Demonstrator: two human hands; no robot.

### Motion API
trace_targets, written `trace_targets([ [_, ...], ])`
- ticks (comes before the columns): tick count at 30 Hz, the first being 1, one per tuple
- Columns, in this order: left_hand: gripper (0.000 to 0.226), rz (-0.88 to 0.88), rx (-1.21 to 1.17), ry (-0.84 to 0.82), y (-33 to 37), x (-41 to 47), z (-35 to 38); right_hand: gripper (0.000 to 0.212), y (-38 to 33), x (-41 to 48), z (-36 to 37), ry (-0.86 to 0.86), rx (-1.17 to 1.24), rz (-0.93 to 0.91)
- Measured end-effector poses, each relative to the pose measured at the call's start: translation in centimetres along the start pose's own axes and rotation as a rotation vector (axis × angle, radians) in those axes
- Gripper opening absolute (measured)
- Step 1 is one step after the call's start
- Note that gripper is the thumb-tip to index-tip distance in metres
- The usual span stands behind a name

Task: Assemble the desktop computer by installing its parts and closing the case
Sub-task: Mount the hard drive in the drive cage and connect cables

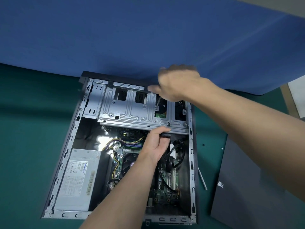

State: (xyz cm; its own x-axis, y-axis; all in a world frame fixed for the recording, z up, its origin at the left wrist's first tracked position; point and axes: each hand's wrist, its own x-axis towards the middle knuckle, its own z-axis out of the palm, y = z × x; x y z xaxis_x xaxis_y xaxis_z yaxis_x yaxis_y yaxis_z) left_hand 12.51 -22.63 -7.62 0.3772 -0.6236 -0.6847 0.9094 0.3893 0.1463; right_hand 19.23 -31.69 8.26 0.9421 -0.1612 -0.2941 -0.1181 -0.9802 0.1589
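case (74, 129) lies open on its side in the middle of the green table (24, 146). right hand (178, 83), blurred, hangs over the drive cage (128, 113) at the case's 12 o'clock end. its grip is closed round a screwdriver (158, 101): the handle is hidden in the fist and the thin shaft slants down to a screw (156, 107) on the cage at 1 o'clock. left hand (155, 144) reaches in from 6 o'clock. its grip is curled, thumb along the cage's near edge, fingers wrapped on a black plug (165, 138) just under that edge. black cables (175, 151) trail from there over the board (165, 184), and the left forearm covers the board's middle.

psu (79, 177) sits at 7 o'clock. its label (77, 171) bears a blue brand word and fine print, too small to read. yellow wires (115, 161) run beside it onto the board.

panel (244, 187) lies on the table at 4 o'clock of the case, with a small sticker (220, 185) whose marks cannot be read. a thin metal rod (202, 178) lies between case and panel, and a loose screw (222, 148) lies near the panel's far corner. a blue screen (115, 38) stands behind the case at 12 o'clock.
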Motion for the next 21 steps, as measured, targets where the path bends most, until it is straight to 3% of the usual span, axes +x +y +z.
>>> trace_targets([
  [3,0.025,-0.003,-0.01,-0.004,0.0,-0.2,0.2,0.03,0.5,0.5,-0.7,-0.113,0.064,-0.05],
  [4,0.026,-0.001,-0.008,-0.008,0.0,-0.3,0.3,0.022,0.5,0.5,-0.8,-0.076,0.087,-0.071],
  [7,0.03,0.004,0.006,-0.012,0.1,-0.5,0.4,0.033,0.2,0.1,-0.5,0.065,0.072,-0.033],
  [9,0.025,0.005,0.009,-0.001,0.2,-0.6,0.5,0.027,-0.1,-0.1,0.0,0.124,0.025,-0.024],
  [13,0.023,-0.014,0.003,0.022,0.2,-0.9,0.7,0.03,0.5,0.0,-0.3,-0.073,0.036,-0.021],
  [15,0.022,-0.017,0.002,0.032,0.2,-1.0,0.7,0.02,0.6,0.0,-0.3,-0.057,0.055,-0.059],
  [18,0.022,-0.01,0.0,0.04,0.3,-1.1,0.8,0.034,0.1,-0.4,-0.1,0.048,0.058,-0.015],
  [21,0.022,-0.017,0.018,0.06,0.2,-1.4,0.9,0.04,-0.2,-0.4,-0.2,0.002,0.043,0.023],
])
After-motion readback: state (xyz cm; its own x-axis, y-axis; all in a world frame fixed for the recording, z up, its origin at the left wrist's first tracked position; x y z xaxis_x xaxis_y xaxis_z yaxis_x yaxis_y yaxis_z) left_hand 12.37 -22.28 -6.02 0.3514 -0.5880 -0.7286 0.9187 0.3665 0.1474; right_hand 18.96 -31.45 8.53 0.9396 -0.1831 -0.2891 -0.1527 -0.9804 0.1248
